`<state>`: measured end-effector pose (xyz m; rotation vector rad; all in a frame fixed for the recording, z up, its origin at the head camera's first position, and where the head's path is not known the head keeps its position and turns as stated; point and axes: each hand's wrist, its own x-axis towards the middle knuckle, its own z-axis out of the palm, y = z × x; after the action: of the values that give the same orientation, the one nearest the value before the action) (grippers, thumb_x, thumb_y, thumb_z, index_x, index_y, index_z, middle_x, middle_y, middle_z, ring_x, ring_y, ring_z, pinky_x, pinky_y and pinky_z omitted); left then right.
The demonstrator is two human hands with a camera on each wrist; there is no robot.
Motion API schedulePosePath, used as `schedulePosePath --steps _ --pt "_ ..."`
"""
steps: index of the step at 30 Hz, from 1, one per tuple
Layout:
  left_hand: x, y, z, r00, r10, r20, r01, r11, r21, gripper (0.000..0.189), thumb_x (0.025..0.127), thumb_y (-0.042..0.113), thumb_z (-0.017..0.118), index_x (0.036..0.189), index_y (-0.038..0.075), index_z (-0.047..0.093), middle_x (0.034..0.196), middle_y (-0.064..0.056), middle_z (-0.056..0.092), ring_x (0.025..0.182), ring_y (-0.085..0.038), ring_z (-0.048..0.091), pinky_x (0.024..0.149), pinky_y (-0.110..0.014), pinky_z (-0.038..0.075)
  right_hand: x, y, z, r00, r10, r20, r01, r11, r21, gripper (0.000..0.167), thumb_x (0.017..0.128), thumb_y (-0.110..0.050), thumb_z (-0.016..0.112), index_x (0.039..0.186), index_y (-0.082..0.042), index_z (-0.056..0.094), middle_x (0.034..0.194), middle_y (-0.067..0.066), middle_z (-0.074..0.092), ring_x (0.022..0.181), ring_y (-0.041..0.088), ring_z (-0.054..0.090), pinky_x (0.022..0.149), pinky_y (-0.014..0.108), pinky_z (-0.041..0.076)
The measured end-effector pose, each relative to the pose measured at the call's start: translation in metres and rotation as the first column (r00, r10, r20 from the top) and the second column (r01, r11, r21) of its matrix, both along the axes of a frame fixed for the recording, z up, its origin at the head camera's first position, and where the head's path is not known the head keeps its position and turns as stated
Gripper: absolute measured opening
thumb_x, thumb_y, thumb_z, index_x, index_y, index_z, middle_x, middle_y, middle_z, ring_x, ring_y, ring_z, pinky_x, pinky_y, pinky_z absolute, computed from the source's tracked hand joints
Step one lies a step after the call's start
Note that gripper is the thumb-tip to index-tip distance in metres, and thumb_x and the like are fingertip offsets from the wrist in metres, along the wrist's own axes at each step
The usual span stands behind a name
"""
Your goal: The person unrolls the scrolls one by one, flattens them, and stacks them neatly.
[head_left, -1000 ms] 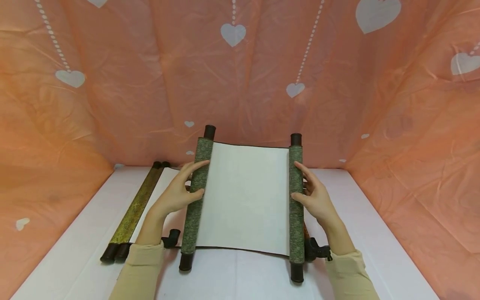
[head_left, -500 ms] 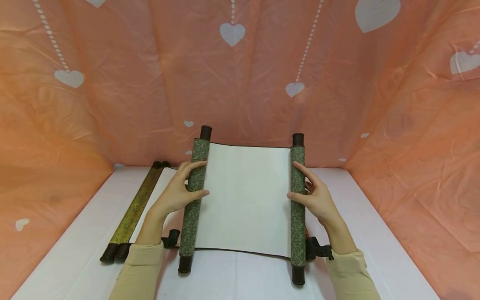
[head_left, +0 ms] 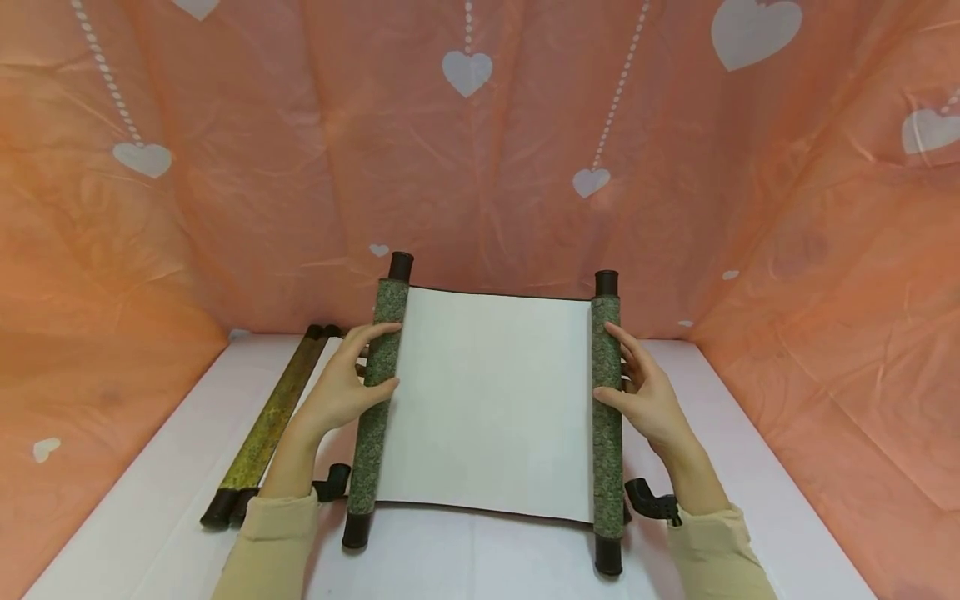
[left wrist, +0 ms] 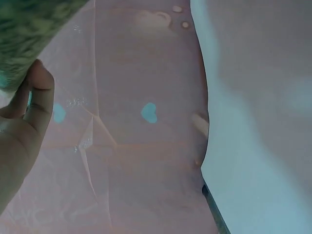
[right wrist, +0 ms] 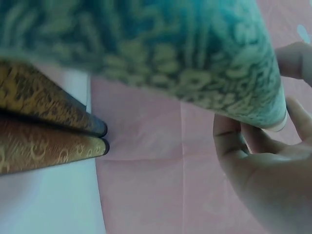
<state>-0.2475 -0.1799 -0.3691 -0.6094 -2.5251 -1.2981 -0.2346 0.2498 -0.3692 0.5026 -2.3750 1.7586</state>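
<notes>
A hanging scroll (head_left: 491,400) is tilted up in front of me, its blank white sheet partly unrolled between two green patterned rolls with black end knobs. My left hand (head_left: 341,392) grips the left roll (head_left: 369,454), thumb and index finger reaching over its front. On the other side, my right hand (head_left: 648,400) holds the right roll (head_left: 607,467) the same way, the other fingers behind it. From the right wrist, the green roll (right wrist: 195,63) fills the top, with that hand's fingers curled around it. The left wrist view catches only a corner of the green roll (left wrist: 29,34).
Another scroll with a yellow-green roll (head_left: 273,417) lies at the left of the white table (head_left: 757,500). In the right wrist view, a gold-patterned roll (right wrist: 39,95) and a reddish-brown roll (right wrist: 48,146) lie side by side. A pink-orange curtain (head_left: 525,225) encloses the back and sides.
Both hands have drawn apart, the left roll going left and the right roll going right. More of the white sheet shows between them.
</notes>
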Motion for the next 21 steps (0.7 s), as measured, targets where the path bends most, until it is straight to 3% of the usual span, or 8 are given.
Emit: schedulePosePath --steps 3,7,10,15,21 --pt "0.002 -0.002 -0.001 1.000 0.017 -0.001 -0.017 1.000 0.018 0.073 0.092 0.000 0.075 0.156 0.019 0.045 0.160 -0.016 0.032 0.128 -0.042 0.044 0.095 -0.058 0.045 -0.001 0.002 -0.001 1.000 -0.010 -0.010 0.011 1.000 0.027 0.086 0.093 0.008 0.068 0.165 -0.022 0.033 0.171 0.012 0.020 0.153 0.037 0.024 0.095 0.018 0.037" --pt "0.004 -0.004 -0.003 1.000 0.019 -0.021 -0.019 0.999 0.037 0.073 0.093 -0.001 0.074 0.157 0.018 0.045 0.161 -0.016 0.031 0.129 -0.043 0.044 0.098 -0.061 0.045 -0.002 0.006 -0.001 0.999 -0.015 -0.029 0.017 0.998 0.054 0.084 0.092 0.011 0.065 0.164 -0.020 0.035 0.165 0.016 0.028 0.131 0.038 0.045 0.087 0.021 0.045" --pt "0.005 -0.005 -0.004 0.999 0.017 -0.036 -0.015 0.999 0.041 0.073 0.094 -0.002 0.073 0.158 0.017 0.044 0.162 -0.016 0.031 0.129 -0.043 0.046 0.098 -0.062 0.046 -0.002 0.009 -0.001 1.000 -0.020 -0.020 0.022 0.997 0.075 0.086 0.092 0.011 0.063 0.165 -0.023 0.032 0.165 0.017 0.026 0.128 0.038 0.047 0.089 0.028 0.046" --pt "0.008 -0.006 -0.004 1.000 0.014 -0.027 -0.012 0.999 0.044 0.077 0.096 -0.003 0.068 0.163 0.019 0.037 0.165 -0.017 0.028 0.135 -0.049 0.043 0.101 -0.065 0.045 -0.002 0.013 0.001 1.000 -0.025 0.018 0.023 0.995 0.094 0.096 0.094 0.008 0.060 0.168 -0.036 0.017 0.171 0.021 0.012 0.151 0.045 0.024 0.097 0.028 0.041" --pt "0.007 -0.006 -0.003 1.000 0.002 0.010 -0.003 0.998 0.068 0.084 0.096 -0.008 0.058 0.167 0.022 0.025 0.167 -0.019 0.022 0.147 -0.047 0.029 0.106 -0.068 0.036 -0.006 0.011 0.002 0.999 -0.032 0.019 0.032 0.999 0.015 0.102 0.089 0.015 0.050 0.168 -0.034 0.008 0.174 0.012 0.003 0.157 0.041 0.007 0.080 0.019 0.039"
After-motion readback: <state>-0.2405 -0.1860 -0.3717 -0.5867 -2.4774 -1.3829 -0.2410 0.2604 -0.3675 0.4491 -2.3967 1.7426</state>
